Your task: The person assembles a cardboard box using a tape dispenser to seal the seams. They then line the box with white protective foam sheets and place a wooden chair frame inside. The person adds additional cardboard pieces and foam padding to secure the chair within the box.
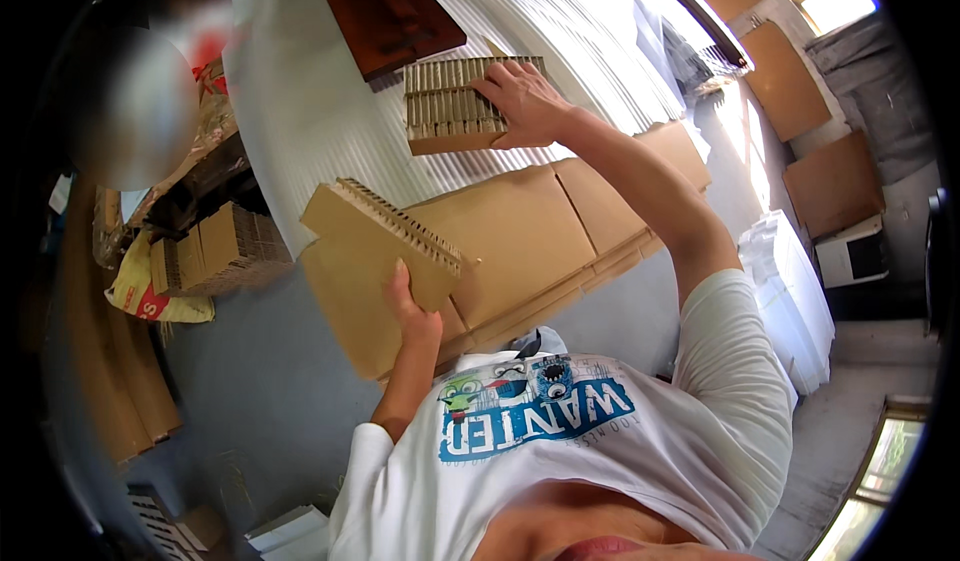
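My left hand (412,309) holds a folded cardboard divider (385,236) by its near end, thumb on top and the other fingers hidden beneath. A row of notched edges runs along the divider's far right side. Farther off, my right hand (525,106) grips the right side of a block of cardboard partitions (450,101), fingers over its top and thumb at the near corner. The block rests on a white ribbed sheet (330,141). Large flat cardboard sheets (520,221) lie stacked between the block and my body, beneath the held divider.
A dark red-brown wooden piece (385,11) lies on the ribbed sheet beyond the block. At left stands a bundle of cardboard pieces (225,246) beside a yellow sack (160,286). White stacked material (785,291) stands at right, with brown boards (835,186) along the wall.
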{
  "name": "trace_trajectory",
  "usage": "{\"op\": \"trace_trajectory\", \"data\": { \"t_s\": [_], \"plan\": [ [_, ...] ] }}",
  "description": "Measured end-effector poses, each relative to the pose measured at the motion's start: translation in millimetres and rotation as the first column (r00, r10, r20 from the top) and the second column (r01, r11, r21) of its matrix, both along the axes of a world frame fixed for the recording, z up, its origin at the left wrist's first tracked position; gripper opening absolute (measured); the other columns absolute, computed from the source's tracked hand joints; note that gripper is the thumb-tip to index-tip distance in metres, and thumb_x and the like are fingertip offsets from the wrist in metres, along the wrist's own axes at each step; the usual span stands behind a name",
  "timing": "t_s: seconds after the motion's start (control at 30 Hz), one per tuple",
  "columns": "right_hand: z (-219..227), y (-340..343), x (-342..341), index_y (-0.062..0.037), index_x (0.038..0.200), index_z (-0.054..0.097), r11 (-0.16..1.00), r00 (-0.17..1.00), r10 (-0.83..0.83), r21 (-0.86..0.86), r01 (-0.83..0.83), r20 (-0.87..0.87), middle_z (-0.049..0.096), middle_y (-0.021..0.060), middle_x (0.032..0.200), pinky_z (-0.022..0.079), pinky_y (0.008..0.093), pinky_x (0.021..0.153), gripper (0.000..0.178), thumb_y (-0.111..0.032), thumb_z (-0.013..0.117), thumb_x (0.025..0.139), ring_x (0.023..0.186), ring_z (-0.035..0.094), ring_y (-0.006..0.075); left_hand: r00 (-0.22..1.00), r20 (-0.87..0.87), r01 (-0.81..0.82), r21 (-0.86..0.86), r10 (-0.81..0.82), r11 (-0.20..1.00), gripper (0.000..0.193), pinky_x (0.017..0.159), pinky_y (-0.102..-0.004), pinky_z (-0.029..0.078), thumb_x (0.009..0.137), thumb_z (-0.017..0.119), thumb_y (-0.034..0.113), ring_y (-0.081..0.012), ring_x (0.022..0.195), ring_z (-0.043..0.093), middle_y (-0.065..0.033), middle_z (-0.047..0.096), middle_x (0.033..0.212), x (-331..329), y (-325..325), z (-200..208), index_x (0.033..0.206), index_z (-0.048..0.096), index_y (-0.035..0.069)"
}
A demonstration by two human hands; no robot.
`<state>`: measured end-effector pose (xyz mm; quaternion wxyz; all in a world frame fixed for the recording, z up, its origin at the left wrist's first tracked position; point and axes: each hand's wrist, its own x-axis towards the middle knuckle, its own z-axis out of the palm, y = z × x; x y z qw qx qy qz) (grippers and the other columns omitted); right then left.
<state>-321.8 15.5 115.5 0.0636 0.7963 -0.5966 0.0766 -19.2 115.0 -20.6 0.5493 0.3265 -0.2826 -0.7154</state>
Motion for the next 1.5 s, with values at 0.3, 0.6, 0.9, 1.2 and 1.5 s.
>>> {"op": "trace_trajectory", "data": {
  "t_s": [0.3,0.6,0.9,1.2,1.5],
  "plan": [
    [-67,-114,-46,-0.0054,0.127,0.052,0.933,0.933,0.360,-0.017,-0.360,-0.006,0.052,0.0092,0.112,0.039,0.0391,0.094,0.080,-0.039,0.082,0.060,0.109,0.049,0.0275,0.626,0.702,0.103,-0.506,0.340,0.856,0.080,0.097,-0.0424,0.041,0.068,0.079,0.026,-0.0283,0.120,0.046,-0.0197,0.042,0.135,-32,9,73,0.131,0.038,0.001],
    [-59,-145,-82,-0.0045,0.137,0.048,0.908,0.929,0.294,0.236,-0.345,0.226,0.049,0.0176,0.137,0.037,0.0418,0.109,0.078,-0.047,0.072,0.076,0.128,0.046,0.0344,0.033,0.841,0.851,-0.307,0.540,0.426,0.090,0.104,-0.0501,0.033,0.055,0.085,0.027,-0.0418,0.126,0.038,-0.0190,0.034,0.146,-104,-91,109,0.127,0.038,0.001],
    [-67,-45,-128,-0.0024,0.134,0.050,0.990,0.778,0.129,-0.034,-0.137,0.615,0.051,0.0210,0.134,0.039,0.0461,0.105,0.072,-0.053,0.063,0.084,0.124,0.050,0.0372,-0.135,0.856,0.916,-0.084,0.499,0.391,0.081,0.115,-0.0469,0.024,0.059,0.084,0.030,-0.0333,0.137,0.030,-0.0117,0.031,0.150,-120,-159,78,0.124,0.048,-0.002],
    [-80,-4,-16,-0.0033,0.146,0.030,0.981,0.962,0.176,0.046,-0.190,0.209,0.022,0.0189,0.154,0.014,0.0595,0.114,0.104,-0.055,0.076,0.067,0.144,0.015,0.0417,-0.024,0.781,0.908,-0.245,0.624,0.341,0.085,0.115,-0.0524,0.021,0.070,0.080,0.039,-0.0336,0.141,0.025,-0.0101,0.032,0.151,-111,-156,41,0.136,0.041,0.001],
    [-77,-20,-7,-0.0058,0.150,0.022,0.973,0.988,0.040,0.220,-0.073,0.152,0.015,0.0168,0.158,0.009,0.0542,0.117,0.108,-0.064,0.070,0.072,0.147,0.009,0.0346,-0.314,0.898,-0.279,-0.397,0.307,0.874,0.086,0.105,-0.0488,0.036,0.086,0.060,0.052,-0.0428,0.129,0.041,-0.0270,0.039,0.142,36,-165,-52,0.138,0.032,-0.010]
  ]
}}
